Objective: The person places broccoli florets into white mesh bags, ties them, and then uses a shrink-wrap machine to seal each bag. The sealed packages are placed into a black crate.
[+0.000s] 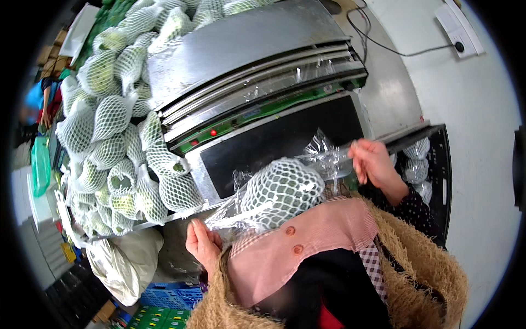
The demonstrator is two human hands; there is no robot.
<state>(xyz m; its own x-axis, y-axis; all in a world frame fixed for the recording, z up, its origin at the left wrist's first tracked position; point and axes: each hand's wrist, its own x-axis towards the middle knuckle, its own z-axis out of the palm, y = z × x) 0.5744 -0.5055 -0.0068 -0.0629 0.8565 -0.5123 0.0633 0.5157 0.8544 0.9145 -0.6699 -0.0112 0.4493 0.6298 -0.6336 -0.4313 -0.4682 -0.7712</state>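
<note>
A round green fruit or vegetable in a white foam net (283,191) is close to my chest, with clear plastic film (234,211) around it. My left hand (203,242) grips one gathered end of the film, at the lower left. On the other side, my right hand (372,164) pinches the opposite end, so the film is stretched out both ways. Behind the netted piece lies the black plate (283,135) of a film-wrapping machine. Its metal cover (254,45) and the film roll (263,82) are beyond the plate.
Many netted green pieces (111,117) are heaped to the left. A black crate (441,164) at the right holds several wrapped ones. Below the heap hangs a white bag (127,263), near a blue crate (170,294). A black cable (404,53) runs to a wall socket. Another person (45,103) is at the far left.
</note>
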